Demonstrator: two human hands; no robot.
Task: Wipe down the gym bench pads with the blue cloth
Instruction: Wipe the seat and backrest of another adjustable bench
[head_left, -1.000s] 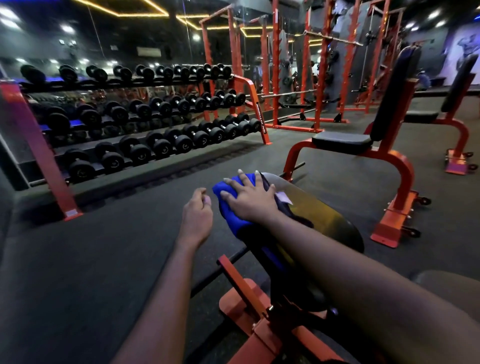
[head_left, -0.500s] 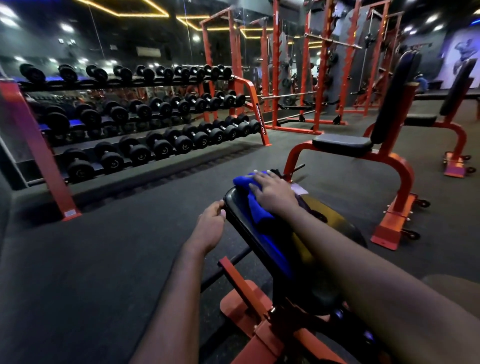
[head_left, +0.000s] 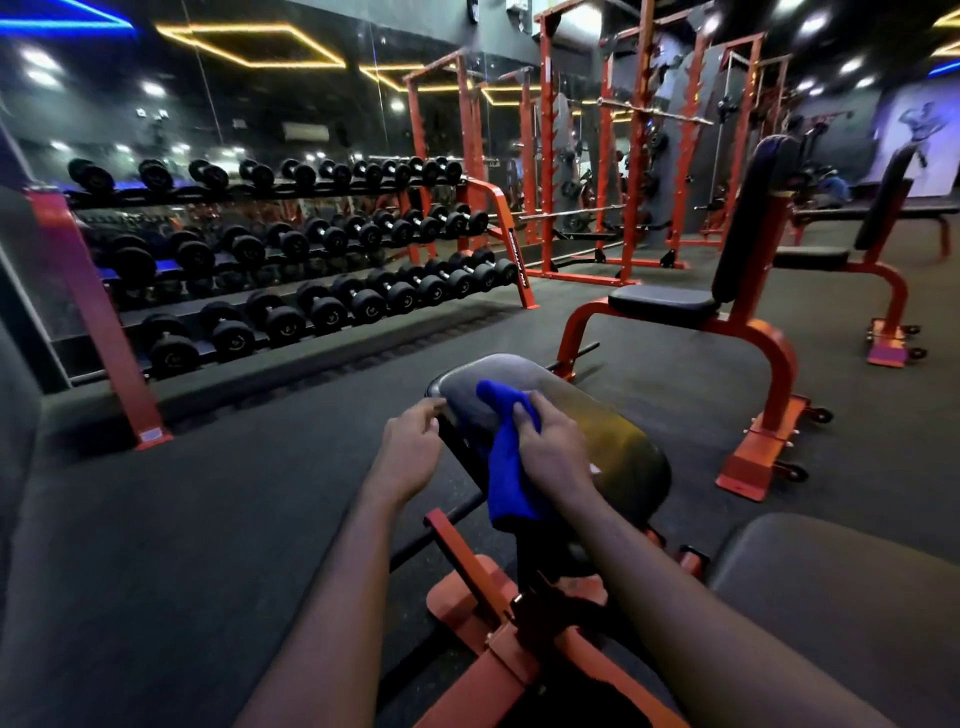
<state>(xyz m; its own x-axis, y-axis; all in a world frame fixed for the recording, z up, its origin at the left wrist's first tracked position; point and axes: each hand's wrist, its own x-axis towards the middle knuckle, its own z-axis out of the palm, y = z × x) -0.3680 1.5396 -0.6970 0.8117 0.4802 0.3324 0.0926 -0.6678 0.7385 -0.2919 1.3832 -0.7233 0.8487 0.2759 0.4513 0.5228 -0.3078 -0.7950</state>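
Gripping the blue cloth (head_left: 506, 467) in the right hand (head_left: 553, 457), fingers curled round it, on the black pad (head_left: 618, 441). Holding the left hand (head_left: 410, 452) at the pad's left edge, fingers loosely bent; cannot tell whether gripping.

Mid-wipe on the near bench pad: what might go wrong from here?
1. The blue cloth is bunched in the right hand, with much of it hanging off the left side of the glossy black bench pad; little fabric touches the surface, so strokes may miss patches.
2. The hanging end dangles above the orange steel frame and might snag.
3. The left hand sits by the pad's left edge, in the cloth's way if the wipe goes left.
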